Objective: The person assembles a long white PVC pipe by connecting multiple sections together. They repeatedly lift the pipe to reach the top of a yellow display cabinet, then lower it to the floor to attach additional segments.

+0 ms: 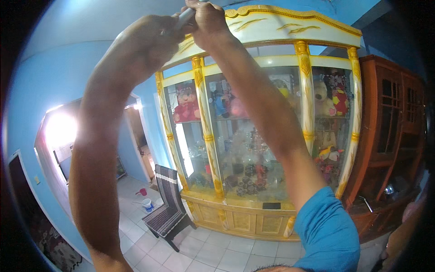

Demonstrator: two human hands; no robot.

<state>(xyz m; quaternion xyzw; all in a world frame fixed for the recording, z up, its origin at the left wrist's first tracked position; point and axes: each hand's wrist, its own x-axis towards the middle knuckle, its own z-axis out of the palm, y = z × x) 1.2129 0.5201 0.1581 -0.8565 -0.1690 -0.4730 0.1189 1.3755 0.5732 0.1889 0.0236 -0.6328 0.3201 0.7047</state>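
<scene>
Both my arms are raised overhead. My left hand [158, 38] is closed round a pale grey pole [185, 18] at the top of the view. Just above and to the right, my right hand [208, 22] grips the same pole. It slants up to the right, and its far end is cut off by the picture's upper edge, so I cannot tell what it carries. Behind my arms stands a tall white and gold display cabinet [244, 217] with glass doors. Its carved top [290, 29] lies to the right of my hands.
Stuffed toys [186, 104] and glassware sit behind the glass. A woven chair [170, 204] stands before the cabinet's left side. A white bucket [147, 205] and a red dipper [142, 192] are on the tiled floor [199, 254]. At the right is a brown wooden cabinet [369, 131].
</scene>
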